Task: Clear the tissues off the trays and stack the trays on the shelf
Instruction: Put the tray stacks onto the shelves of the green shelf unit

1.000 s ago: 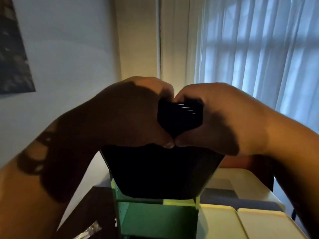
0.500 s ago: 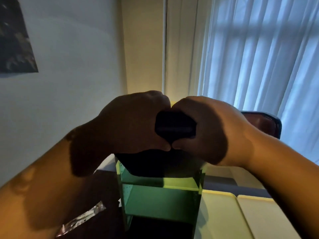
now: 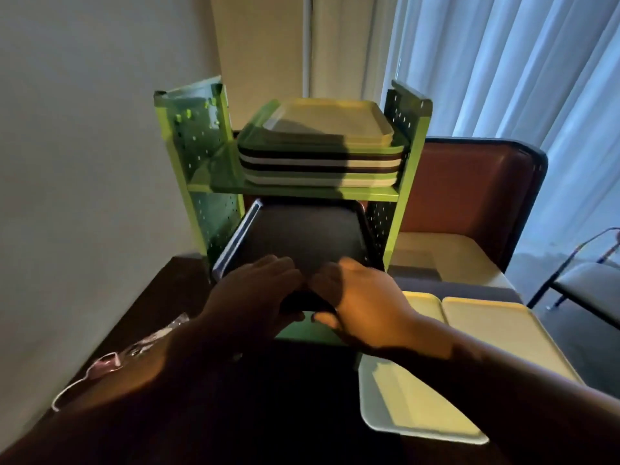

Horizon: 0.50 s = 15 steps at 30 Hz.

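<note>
Stacking step: dark tray (image 3: 302, 233) is being gripped at its near edge by left hand (image 3: 255, 293) and right hand (image 3: 362, 297), being slid toward 12 o'clock into green shelf (image 3: 411, 156) lower level; level push needed next

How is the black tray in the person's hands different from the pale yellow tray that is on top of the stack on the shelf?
The black tray is dark, while the pale yellow tray is light. The black tray sits in the lower level of the green shelf, partly sticking out toward the camera; the yellow one rests on the upper level, atop a stack. The left hand and right hand touch the black tray's near edge; nothing touches the yellow one. Both are rectangular with rounded corners.
</note>
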Available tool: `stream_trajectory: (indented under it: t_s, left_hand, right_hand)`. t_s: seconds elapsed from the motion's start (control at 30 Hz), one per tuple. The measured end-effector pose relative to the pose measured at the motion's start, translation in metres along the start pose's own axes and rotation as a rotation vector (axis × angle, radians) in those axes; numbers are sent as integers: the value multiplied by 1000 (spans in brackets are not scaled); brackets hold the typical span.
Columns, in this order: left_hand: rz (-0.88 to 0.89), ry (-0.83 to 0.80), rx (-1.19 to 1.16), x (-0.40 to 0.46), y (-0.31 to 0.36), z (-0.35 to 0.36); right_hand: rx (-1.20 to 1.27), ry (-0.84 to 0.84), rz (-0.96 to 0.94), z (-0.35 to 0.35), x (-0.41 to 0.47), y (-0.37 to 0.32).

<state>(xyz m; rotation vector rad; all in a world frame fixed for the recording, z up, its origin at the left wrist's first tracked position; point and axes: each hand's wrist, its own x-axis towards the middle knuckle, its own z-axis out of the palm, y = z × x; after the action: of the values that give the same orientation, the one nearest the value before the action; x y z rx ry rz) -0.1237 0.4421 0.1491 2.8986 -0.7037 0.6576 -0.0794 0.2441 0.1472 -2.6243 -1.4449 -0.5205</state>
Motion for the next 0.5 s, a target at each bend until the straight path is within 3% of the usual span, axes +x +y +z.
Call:
stream_trajectory:
  t_s: [0.17, 0.3, 0.5]
  left_hand:
    - [-150, -21, -145, 2, -19, 49]
    - [-199, -80, -192, 19, -28, 58]
    - [-286, -275, -385, 35, -29, 47]
  right_hand:
    - [60, -171, 177, 34, 8, 6]
    - [160, -107, 268, 45, 14, 18]
    - [357, -25, 251, 48, 9, 27]
